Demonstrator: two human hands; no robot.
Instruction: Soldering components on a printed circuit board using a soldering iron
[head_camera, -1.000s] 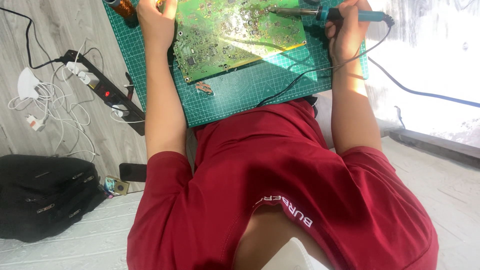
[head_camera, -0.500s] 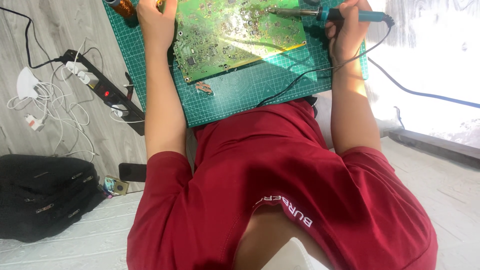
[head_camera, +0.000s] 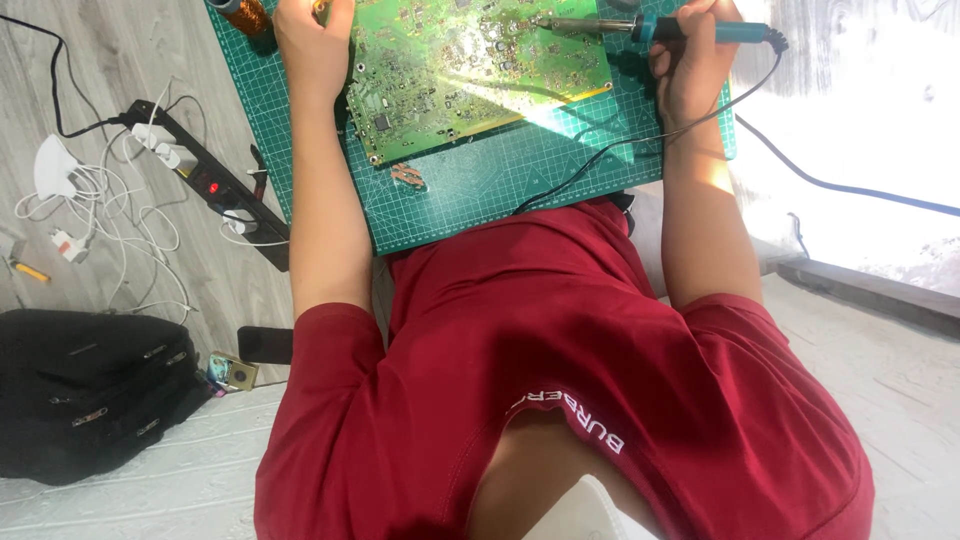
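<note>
Nothing has visibly shifted since the earlier frame. My right hand (head_camera: 690, 70) has its fingers wrapped around the teal soldering iron (head_camera: 650, 26), tip resting over the green circuit board (head_camera: 470, 70). My left hand (head_camera: 312, 45) presses the board's edge onto the cutting mat (head_camera: 500, 190); its fingers are partly hidden. I judge steady bracing matters, and slack in the cord (head_camera: 620, 150).

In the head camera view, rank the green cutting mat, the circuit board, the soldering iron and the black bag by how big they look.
1. green cutting mat
2. circuit board, black bag: look alike, unranked
3. soldering iron
</note>
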